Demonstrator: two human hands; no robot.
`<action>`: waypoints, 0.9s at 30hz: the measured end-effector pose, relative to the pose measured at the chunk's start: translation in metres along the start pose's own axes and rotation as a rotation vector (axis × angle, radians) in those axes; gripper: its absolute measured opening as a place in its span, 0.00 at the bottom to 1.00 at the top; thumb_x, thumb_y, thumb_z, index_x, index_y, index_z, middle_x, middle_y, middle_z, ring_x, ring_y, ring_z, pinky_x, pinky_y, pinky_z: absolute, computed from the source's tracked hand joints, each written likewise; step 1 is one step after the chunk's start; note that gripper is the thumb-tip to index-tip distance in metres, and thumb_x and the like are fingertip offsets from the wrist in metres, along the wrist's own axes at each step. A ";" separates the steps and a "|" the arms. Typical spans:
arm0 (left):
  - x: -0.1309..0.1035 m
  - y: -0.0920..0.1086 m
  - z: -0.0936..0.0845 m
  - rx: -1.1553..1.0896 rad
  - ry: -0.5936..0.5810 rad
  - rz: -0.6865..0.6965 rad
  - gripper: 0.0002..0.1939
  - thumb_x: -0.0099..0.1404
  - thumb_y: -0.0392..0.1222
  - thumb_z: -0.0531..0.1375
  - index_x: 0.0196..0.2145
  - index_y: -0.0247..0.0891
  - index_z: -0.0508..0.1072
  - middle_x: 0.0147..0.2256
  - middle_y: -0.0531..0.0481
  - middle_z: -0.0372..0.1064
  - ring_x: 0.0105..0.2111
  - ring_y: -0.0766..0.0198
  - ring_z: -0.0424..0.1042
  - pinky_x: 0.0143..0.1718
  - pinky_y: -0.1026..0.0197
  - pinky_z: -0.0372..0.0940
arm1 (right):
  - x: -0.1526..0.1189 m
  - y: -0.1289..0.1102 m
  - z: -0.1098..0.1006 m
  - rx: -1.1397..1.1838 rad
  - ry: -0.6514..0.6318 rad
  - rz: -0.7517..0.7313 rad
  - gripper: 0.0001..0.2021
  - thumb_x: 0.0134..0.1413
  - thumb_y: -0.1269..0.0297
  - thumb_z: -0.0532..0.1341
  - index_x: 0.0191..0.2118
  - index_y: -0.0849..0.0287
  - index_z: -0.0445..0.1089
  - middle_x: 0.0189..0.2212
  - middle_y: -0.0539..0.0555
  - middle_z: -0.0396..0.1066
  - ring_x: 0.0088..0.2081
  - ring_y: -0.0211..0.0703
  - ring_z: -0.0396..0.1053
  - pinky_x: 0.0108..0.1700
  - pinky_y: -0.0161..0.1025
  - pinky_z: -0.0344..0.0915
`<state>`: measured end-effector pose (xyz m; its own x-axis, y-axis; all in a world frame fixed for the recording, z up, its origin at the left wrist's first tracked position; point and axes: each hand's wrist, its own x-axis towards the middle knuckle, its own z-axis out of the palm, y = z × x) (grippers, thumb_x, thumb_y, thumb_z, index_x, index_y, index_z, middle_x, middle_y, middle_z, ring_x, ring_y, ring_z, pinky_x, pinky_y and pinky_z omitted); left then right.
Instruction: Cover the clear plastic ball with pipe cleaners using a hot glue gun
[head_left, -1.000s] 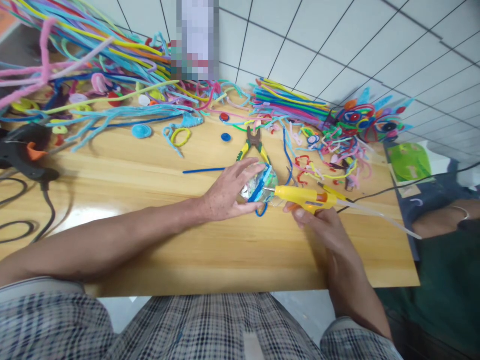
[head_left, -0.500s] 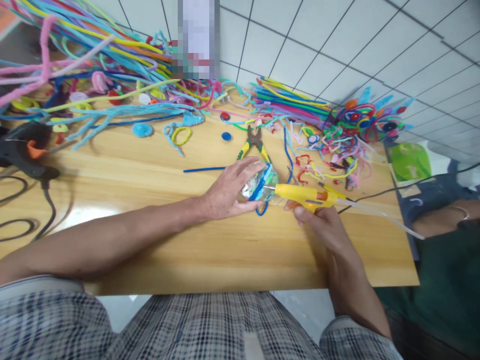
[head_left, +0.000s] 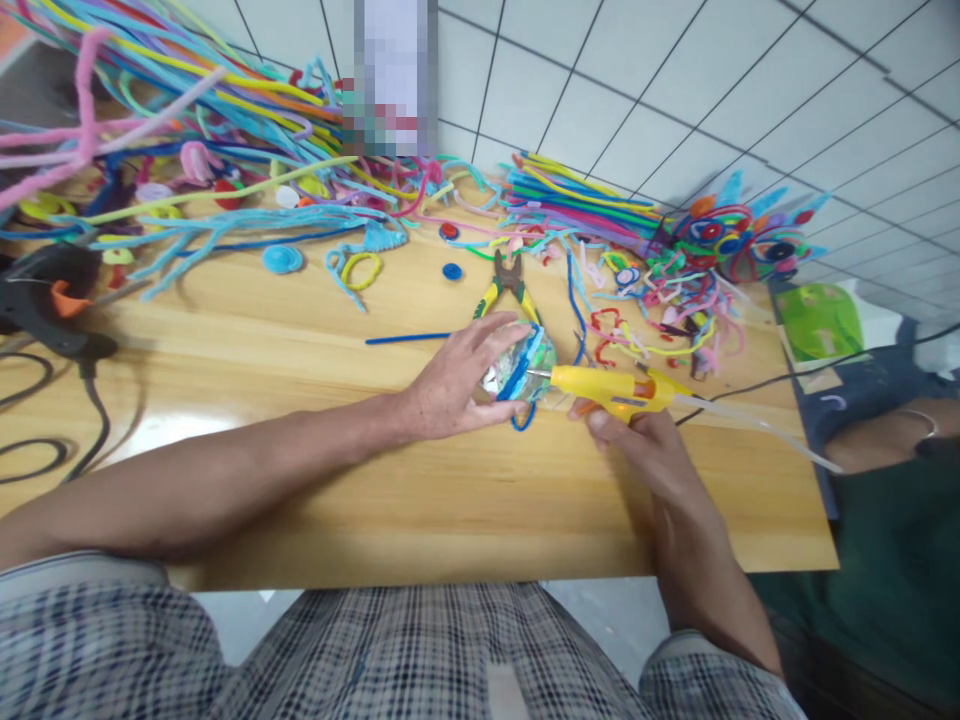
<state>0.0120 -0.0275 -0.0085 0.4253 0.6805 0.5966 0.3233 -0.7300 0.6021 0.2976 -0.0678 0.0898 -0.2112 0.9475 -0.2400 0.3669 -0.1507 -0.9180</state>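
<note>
A pale wooden worktop (head_left: 300, 500) is catching a soft glare of light near its left side, while a white tiled wall (head_left: 675, 90) with dark grout lines is running behind it.

Your left hand (head_left: 457, 385) covers most of the small shiny ball (head_left: 525, 362) wrapped in blue fuzzy wire, so you cannot tell its full shape. The glue gun (head_left: 611, 390) hides its handle inside your right hand (head_left: 645, 450), and its tip is too small to tell if it touches the ball. At the far side, a blurred block (head_left: 395, 75) masks whatever stands there. The black tool (head_left: 52, 305) on the left and the green disc (head_left: 817, 322) on the right are partly cut off or covered.
</note>
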 end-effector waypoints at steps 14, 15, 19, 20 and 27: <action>-0.001 0.000 0.001 -0.025 0.024 0.015 0.53 0.71 0.54 0.76 0.81 0.50 0.51 0.74 0.30 0.64 0.75 0.35 0.67 0.73 0.27 0.69 | 0.000 0.005 -0.002 0.024 -0.018 -0.027 0.27 0.57 0.32 0.76 0.38 0.55 0.83 0.26 0.50 0.73 0.25 0.39 0.63 0.29 0.40 0.63; 0.000 0.001 0.001 -0.021 0.020 0.009 0.52 0.72 0.54 0.76 0.81 0.50 0.51 0.74 0.30 0.64 0.76 0.35 0.67 0.73 0.27 0.69 | 0.000 0.005 -0.002 0.027 -0.023 -0.022 0.27 0.57 0.32 0.77 0.38 0.55 0.84 0.25 0.50 0.72 0.25 0.39 0.63 0.29 0.40 0.63; 0.000 0.002 0.000 0.004 -0.002 -0.015 0.51 0.73 0.56 0.74 0.81 0.51 0.51 0.74 0.31 0.64 0.76 0.37 0.66 0.73 0.26 0.70 | -0.001 0.005 -0.003 0.029 -0.030 -0.003 0.28 0.56 0.32 0.77 0.38 0.55 0.84 0.25 0.49 0.70 0.25 0.40 0.63 0.28 0.41 0.63; 0.000 0.002 0.000 0.006 -0.004 -0.018 0.50 0.73 0.56 0.74 0.80 0.51 0.51 0.74 0.32 0.64 0.76 0.37 0.66 0.73 0.26 0.70 | -0.001 0.005 -0.003 0.030 -0.029 -0.003 0.28 0.56 0.31 0.77 0.38 0.55 0.84 0.25 0.50 0.70 0.25 0.40 0.63 0.28 0.41 0.63; 0.000 0.001 0.001 0.002 0.004 -0.006 0.51 0.73 0.57 0.74 0.80 0.50 0.51 0.74 0.31 0.64 0.76 0.35 0.67 0.72 0.26 0.70 | 0.000 0.003 -0.001 0.028 -0.011 -0.017 0.27 0.56 0.31 0.76 0.38 0.54 0.84 0.26 0.50 0.72 0.26 0.40 0.62 0.27 0.41 0.64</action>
<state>0.0128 -0.0281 -0.0086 0.4198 0.6851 0.5953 0.3274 -0.7260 0.6047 0.2993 -0.0682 0.0874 -0.2276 0.9468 -0.2276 0.3381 -0.1423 -0.9303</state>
